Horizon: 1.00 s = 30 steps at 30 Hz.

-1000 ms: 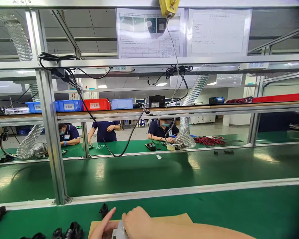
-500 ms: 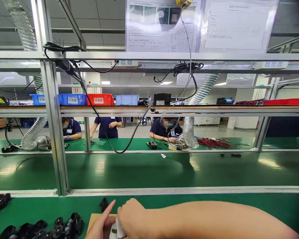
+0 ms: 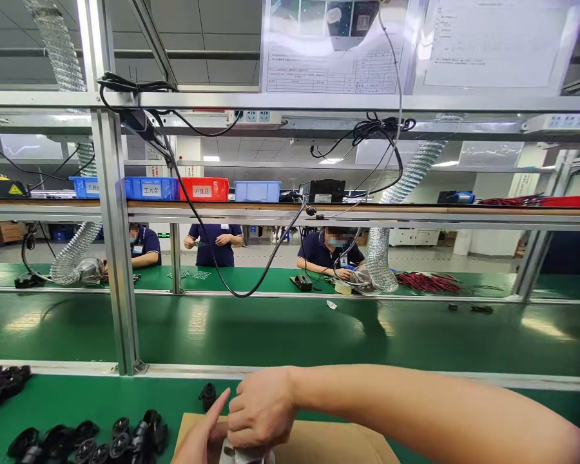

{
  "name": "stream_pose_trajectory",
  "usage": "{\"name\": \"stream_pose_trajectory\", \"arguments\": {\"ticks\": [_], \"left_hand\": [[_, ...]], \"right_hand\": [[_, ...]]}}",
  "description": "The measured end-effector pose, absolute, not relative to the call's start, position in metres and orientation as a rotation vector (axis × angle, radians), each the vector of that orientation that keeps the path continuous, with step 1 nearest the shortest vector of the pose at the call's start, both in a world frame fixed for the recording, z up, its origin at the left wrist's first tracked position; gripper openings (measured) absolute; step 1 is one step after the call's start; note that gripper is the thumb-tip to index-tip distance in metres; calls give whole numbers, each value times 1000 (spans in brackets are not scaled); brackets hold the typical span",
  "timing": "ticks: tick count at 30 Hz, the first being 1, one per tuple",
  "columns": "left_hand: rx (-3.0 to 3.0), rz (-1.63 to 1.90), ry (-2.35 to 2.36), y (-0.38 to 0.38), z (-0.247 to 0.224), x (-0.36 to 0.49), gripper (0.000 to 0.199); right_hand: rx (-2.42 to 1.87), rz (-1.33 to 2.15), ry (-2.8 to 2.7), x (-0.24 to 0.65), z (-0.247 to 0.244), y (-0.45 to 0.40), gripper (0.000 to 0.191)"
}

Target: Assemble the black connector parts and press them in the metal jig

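Brown cardboard lies at the bottom centre of the frame on a green worktop, and a pale grey piece sits over its left part, cut off by the lower edge. The right hand, its forearm reaching in from the lower right, is bent over the top of this piece with the fingers curled in and pressed together; their tips are hidden, so I cannot tell what they pinch. The left hand is just beside it on the left, thumb slanting up and apart from the other fingers; those are mostly out of sight, and I cannot tell whether they grip the piece. A small black part stands just beyond the left thumb. More black parts are clustered at the lower left, with another group at the left edge. Across the middle, blue bins and a red bin line a shelf, and co-workers in dark shirts are at a green bench behind it.
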<state>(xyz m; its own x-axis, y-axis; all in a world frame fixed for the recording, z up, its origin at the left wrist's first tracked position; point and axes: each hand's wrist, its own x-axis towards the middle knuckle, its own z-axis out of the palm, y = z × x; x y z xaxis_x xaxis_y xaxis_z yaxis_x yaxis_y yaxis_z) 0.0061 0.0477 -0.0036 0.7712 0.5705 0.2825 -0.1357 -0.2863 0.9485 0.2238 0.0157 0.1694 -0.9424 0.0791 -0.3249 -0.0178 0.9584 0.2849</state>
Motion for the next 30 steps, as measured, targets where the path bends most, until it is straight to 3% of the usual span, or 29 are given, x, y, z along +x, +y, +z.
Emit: {"name": "stream_pose_trajectory", "arguments": {"ticks": [3,6,9,12,16,19,23,26,30], "left_hand": [[1717,672,289,48,-6,8,128],[1664,672,251,46,-8,12,132],[1604,689,216,42,-7,14,134],[1541,697,252,39,-7,15,133],[1491,709,250,38,-9,18,127],[1492,703,193,38,-5,19,127],[1541,667,174,36,11,19,130],[1565,673,193,33,18,22,136],[1550,710,162,31,11,26,139]], "right_hand": [[268,328,2751,216,152,16,36],[842,252,2661,211,130,2,57],[1111,319,2587,215,119,-19,58],[971,465,2752,225,130,-30,54],[400,441,2941,235,158,-16,36],[32,293,2812,227,173,8,40],[-254,317,2628,208,178,31,19],[-276,350,2643,202,170,34,17],[96,408,2791,208,150,21,38]]}}
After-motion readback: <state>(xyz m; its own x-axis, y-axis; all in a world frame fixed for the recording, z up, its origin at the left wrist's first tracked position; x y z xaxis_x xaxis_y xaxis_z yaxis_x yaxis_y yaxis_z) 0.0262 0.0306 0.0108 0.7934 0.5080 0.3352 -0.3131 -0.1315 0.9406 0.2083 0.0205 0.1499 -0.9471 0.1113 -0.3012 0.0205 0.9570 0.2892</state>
